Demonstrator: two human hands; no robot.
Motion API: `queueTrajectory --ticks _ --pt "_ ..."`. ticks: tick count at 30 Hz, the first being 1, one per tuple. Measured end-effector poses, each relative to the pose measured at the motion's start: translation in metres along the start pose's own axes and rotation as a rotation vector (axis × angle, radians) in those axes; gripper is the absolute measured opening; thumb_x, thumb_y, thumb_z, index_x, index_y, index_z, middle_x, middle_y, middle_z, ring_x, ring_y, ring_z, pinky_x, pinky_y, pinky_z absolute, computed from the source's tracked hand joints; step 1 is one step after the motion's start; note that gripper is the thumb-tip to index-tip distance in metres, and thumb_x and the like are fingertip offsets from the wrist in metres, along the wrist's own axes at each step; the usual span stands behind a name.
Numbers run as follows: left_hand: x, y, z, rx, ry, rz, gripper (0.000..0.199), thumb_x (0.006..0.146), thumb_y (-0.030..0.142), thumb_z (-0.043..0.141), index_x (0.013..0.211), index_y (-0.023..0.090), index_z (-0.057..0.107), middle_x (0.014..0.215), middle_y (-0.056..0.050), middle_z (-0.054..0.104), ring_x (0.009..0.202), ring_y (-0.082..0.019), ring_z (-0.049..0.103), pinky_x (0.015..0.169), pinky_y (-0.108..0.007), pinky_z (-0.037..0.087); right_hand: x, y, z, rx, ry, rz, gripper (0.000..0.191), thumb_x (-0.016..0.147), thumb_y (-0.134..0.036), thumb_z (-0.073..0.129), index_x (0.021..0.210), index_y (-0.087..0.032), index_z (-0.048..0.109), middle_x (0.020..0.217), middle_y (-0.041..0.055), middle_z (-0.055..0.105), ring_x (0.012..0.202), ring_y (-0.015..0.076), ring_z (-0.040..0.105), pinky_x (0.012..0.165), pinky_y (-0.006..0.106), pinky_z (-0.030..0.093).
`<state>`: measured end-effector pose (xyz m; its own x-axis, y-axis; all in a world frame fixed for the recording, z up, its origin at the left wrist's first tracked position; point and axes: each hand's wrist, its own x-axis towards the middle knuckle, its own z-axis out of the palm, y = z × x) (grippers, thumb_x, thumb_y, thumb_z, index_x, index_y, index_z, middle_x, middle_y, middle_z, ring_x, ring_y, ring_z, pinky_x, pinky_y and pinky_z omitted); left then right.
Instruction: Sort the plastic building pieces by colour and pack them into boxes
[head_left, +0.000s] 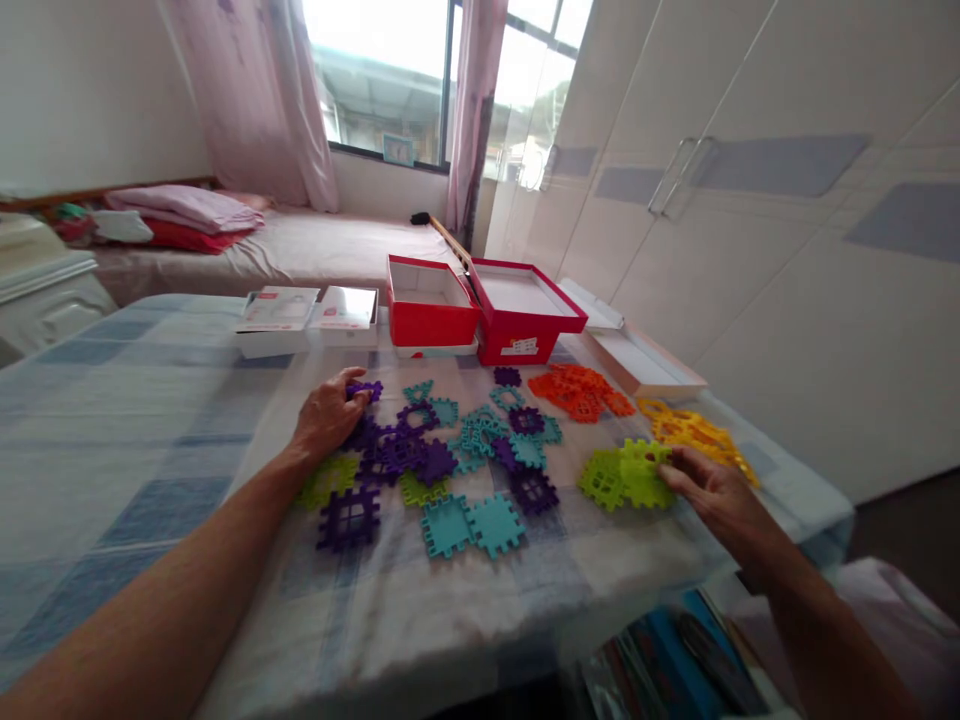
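A mixed pile of purple and teal interlocking pieces is spread over the cloth-covered worktop; a few lime pieces are mixed in with it. At the far left edge of the mixed pile, a small purple piece is pinched between the thumb and fingers of the left hand; whether it is lifted clear of the pieces beside it cannot be told. To the right of the mixed pile, well apart from it, a lime piece is pinched at its right edge by the fingers of the right hand. A second lime piece is partly overlapped by it on the side toward the pile.

On the near side of the mixed pile, two teal squares are laid side by side, and a purple window piece is set at its near left corner. Beyond the pile to the right, orange pieces are heaped together; farther right of it, yellow pieces are gathered behind the right hand. Directly beyond the mixed pile an open red box is placed, with a darker red box just beside it. Beyond the pile to the left, two white boxes are stood close together, and farther beyond it a bed is seen.
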<state>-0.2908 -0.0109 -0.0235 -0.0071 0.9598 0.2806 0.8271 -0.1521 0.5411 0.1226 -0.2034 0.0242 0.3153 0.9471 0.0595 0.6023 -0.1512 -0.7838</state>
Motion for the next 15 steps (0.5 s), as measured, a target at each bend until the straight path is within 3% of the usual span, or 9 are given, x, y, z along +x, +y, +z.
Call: queueTrajectory --ticks 3,6,10,15 --pt "0.0 0.0 0.0 0.015 0.001 0.0 0.044 0.079 0.031 0.047 0.12 0.018 0.055 0.105 -0.011 0.067 0.097 -0.026 0.062 0.083 -0.034 0.046 -0.013 0.028 -0.005 -0.075 0.06 0.027 0.034 0.071 -0.047 0.057 0.09 -0.02 0.065 0.086 0.0058 0.069 0.078 0.0226 0.064 0.069 0.031 0.052" --pt "0.0 0.0 -0.001 0.014 -0.002 -0.001 0.044 0.079 0.031 0.046 0.12 0.018 0.055 0.105 -0.011 0.067 0.097 -0.026 0.062 0.083 -0.034 0.046 -0.017 0.04 0.001 -0.175 0.128 -0.024 0.037 0.074 -0.048 0.055 0.094 -0.019 0.065 0.093 0.0071 0.067 0.08 0.0217 0.063 0.068 0.031 0.052" --pt "0.0 0.002 -0.003 0.004 -0.017 -0.008 0.045 0.079 0.03 0.046 0.121 0.016 0.055 0.106 -0.012 0.067 0.097 -0.027 0.062 0.083 -0.034 0.046 -0.015 0.042 0.013 -0.337 0.278 -0.17 0.04 0.077 -0.046 0.053 0.105 -0.019 0.061 0.106 0.0098 0.059 0.081 0.02 0.06 0.065 0.032 0.05" --pt "-0.002 0.003 -0.002 -0.003 0.0 -0.002 0.044 0.079 0.03 0.045 0.119 0.016 0.056 0.106 -0.01 0.067 0.098 -0.024 0.062 0.084 -0.031 0.046 -0.017 0.034 0.02 -0.379 0.461 -0.215 0.035 0.081 -0.043 0.049 0.104 -0.02 0.06 0.097 0.0078 0.057 0.072 0.017 0.058 0.055 0.028 0.046"
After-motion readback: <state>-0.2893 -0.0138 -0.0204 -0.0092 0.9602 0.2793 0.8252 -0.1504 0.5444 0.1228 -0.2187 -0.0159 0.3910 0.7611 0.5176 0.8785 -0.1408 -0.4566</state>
